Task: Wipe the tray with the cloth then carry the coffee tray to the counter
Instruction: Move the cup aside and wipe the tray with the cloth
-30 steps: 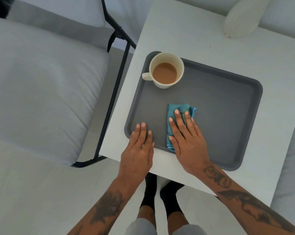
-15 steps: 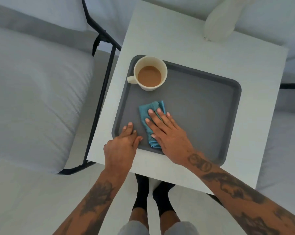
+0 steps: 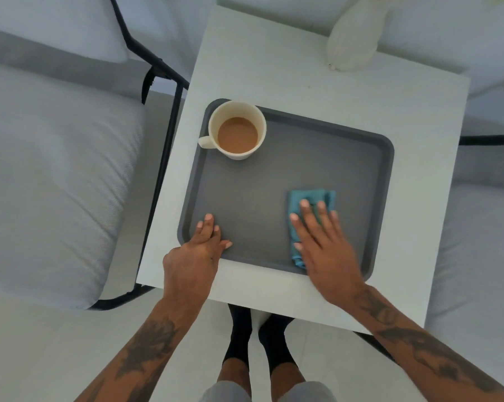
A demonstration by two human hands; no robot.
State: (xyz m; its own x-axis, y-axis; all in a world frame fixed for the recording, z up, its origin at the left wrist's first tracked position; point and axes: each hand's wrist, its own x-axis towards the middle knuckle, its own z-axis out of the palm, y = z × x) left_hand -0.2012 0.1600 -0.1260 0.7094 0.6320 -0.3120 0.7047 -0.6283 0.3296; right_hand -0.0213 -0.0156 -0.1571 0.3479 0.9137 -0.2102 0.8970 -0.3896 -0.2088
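A dark grey tray (image 3: pixel 317 158) lies on a small white table (image 3: pixel 288 68). A cream mug of milky coffee (image 3: pixel 236 130) stands in the tray's far left corner. A folded teal cloth (image 3: pixel 311 198) rests on the tray's near right part, pressed flat under the fingers of my right hand (image 3: pixel 323 242). My left hand (image 3: pixel 197 253) lies over the tray's near left rim, fingers resting on the tray floor and holding nothing.
A white vase (image 3: pixel 352 39) stands at the table's far edge. A grey cushioned chair with a black frame (image 3: pixel 56 169) is close on the left, and more grey cushions sit on the right. My feet in black socks (image 3: pixel 256 335) are under the table's near edge.
My right hand has slid the cloth from the tray's near left part to its near right part. My left hand has stayed at the near left rim.
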